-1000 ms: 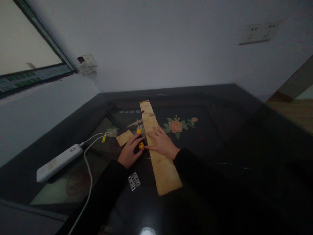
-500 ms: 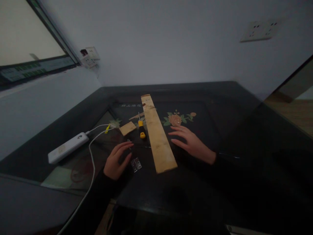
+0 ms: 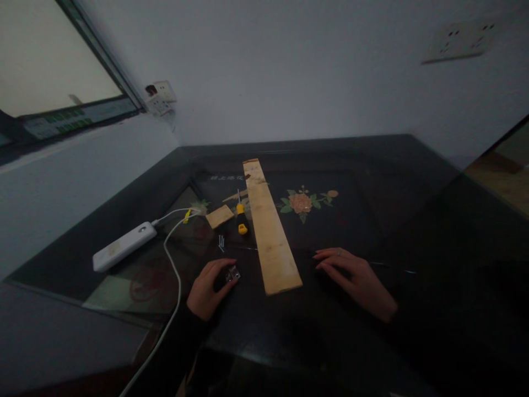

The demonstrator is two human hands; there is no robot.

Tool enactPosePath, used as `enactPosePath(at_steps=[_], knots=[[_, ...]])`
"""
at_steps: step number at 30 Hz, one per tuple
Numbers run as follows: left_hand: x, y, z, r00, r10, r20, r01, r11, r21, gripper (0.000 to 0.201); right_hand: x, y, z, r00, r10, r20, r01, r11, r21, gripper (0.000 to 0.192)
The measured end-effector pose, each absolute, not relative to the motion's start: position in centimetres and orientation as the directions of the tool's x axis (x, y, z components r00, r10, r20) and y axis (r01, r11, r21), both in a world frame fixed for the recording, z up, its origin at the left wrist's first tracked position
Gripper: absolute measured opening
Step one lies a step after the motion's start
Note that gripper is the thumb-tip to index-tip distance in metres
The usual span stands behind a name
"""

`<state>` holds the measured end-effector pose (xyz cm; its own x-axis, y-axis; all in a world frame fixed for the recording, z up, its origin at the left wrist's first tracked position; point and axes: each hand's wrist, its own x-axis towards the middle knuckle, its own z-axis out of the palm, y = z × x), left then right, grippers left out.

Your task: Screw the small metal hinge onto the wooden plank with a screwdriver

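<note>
Dark glass counter (image 3: 372,182) with a flower inlay, carrying everything. Long plank (image 3: 269,229) lying bare down the middle, nothing fastened to it yet. White power bank (image 3: 124,246) with cable well to the left. Right hand (image 3: 355,280) flat on the counter beside the plank's near end, fingers spread, grip empty. Left hand (image 3: 208,286) curled over the hinge (image 3: 232,273), fingertips touching it, grip not yet closed. Small wood piece (image 3: 219,215), screwdriver (image 3: 241,218) and screws (image 3: 221,242) untouched just beyond, none blocking the hinge.

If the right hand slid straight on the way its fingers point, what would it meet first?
Probably the near end of the long wooden board: the right hand lies flat on the table, fingers pointing left toward it, nothing visible between.
</note>
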<state>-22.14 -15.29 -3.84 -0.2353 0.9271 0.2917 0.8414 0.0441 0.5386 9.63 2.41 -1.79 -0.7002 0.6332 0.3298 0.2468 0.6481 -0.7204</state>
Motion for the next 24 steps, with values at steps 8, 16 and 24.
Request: enactPosePath(at_steps=[8, 16, 24], knots=[[-23.2, -13.3, -4.2, -0.172, 0.899, 0.402, 0.895, -0.027, 0.444, 0.025, 9.4, 2.0, -2.0, -0.722, 0.634, 0.276, 0.255, 0.615, -0.746, 0.023], [-14.8, -13.4, 0.1, 0.07, 0.817, 0.572, 0.864, -0.336, 0.374, 0.022, 9.2, 1.4, -2.0, -0.725, 0.63, 0.277, 0.22, 0.593, -0.774, 0.021], [-3.4, -7.6, -2.1, 0.722, 0.527, 0.449, 0.493, -0.846, 0.202, 0.03, 9.1, 1.1, -1.3, -0.618, 0.766, 0.173, 0.29, 0.428, -0.856, 0.033]])
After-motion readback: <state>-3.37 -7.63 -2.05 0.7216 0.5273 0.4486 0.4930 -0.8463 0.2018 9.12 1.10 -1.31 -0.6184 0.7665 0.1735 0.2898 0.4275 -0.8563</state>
